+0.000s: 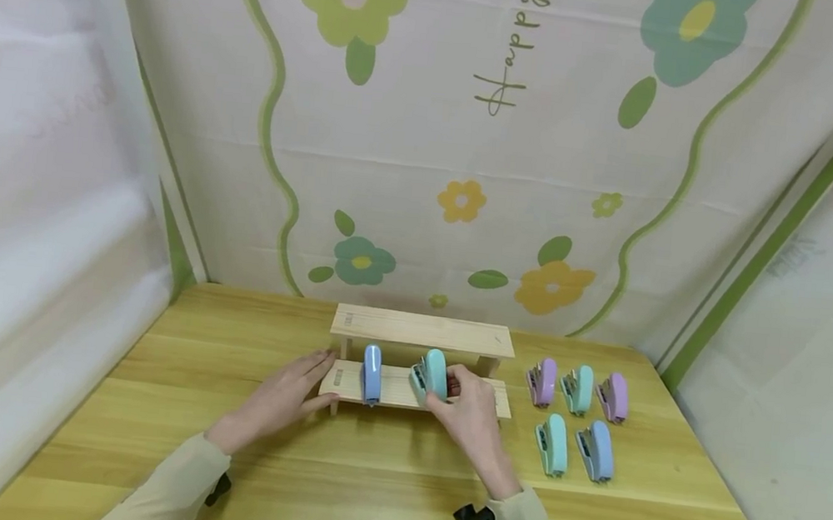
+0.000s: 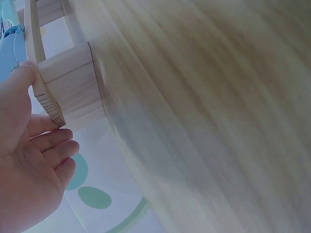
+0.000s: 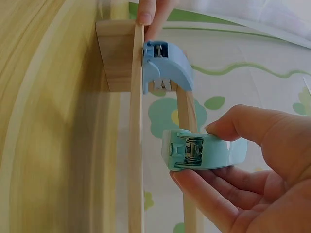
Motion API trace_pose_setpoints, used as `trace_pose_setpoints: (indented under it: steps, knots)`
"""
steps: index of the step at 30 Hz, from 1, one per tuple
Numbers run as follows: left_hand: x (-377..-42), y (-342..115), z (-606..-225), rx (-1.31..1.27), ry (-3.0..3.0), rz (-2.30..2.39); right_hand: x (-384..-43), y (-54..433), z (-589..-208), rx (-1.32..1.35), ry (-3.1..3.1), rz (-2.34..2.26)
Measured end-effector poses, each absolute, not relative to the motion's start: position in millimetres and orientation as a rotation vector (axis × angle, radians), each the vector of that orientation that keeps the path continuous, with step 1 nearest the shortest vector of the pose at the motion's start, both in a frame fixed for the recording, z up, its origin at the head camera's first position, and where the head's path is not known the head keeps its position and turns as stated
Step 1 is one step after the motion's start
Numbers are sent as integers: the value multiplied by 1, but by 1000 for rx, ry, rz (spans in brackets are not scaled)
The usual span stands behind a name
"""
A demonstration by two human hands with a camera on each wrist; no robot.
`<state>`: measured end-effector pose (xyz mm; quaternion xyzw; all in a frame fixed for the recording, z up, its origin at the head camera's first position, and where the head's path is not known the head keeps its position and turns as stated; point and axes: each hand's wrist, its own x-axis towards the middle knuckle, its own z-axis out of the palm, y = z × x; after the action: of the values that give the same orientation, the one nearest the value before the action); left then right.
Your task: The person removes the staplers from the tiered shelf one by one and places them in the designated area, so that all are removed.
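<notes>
My right hand (image 1: 473, 412) holds a mint-green stapler (image 1: 432, 376) between thumb and fingers over the lower step of a two-tier wooden shelf (image 1: 421, 330). In the right wrist view a small gap shows between this stapler (image 3: 214, 151) and the board (image 3: 137, 170). A blue stapler (image 1: 371, 373) stands on the same step, left of the green one. At the shelf's left end, my left hand (image 1: 288, 394) grips the lower board, thumb at the front edge. The left wrist view shows its fingertips (image 2: 60, 141) curled at the board's end (image 2: 51, 109).
On the table right of the shelf stand several more staplers: a purple one (image 1: 542, 383), a mint-green one (image 1: 577, 390) and another purple one (image 1: 612, 397) behind; a mint-green one (image 1: 553, 445) and a blue one (image 1: 596, 451) in front. A flowered cloth (image 1: 398, 141) hangs behind the table.
</notes>
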<state>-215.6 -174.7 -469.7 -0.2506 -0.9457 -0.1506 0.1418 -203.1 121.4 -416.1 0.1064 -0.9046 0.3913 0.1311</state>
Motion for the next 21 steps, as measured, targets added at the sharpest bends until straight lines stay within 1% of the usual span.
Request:
trace_pose_setpoints:
  steps: [21]
  knots:
    - [-215, -173, -468, -719, -2732, -405, -188, 193, -403, 87, -2644, 1002]
